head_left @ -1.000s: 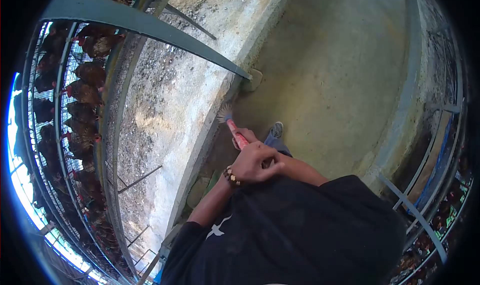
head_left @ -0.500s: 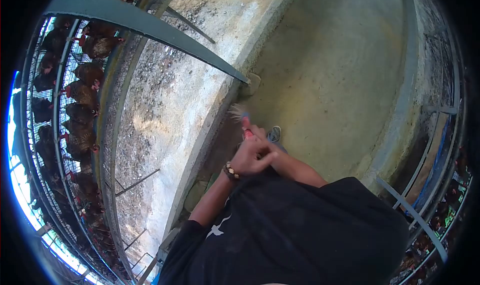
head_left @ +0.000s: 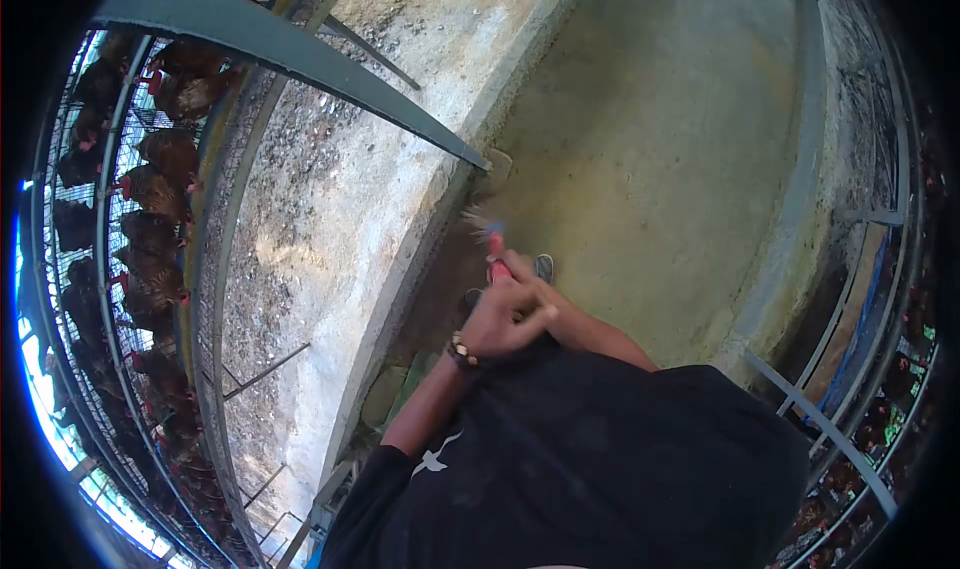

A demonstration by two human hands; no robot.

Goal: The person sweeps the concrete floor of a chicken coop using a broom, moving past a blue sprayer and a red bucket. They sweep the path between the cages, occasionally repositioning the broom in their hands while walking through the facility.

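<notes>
Concrete floor beside hen cages: a broom is angled down to reach the kerb, with the grip of left hand and right hand closed around it.

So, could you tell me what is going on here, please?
A person in black grips a red-handled broom with the left hand and, lower on the handle, the right hand. Its bristles are down at the floor, by the foot of a ledge. Hens stand in cages on the left.
</notes>
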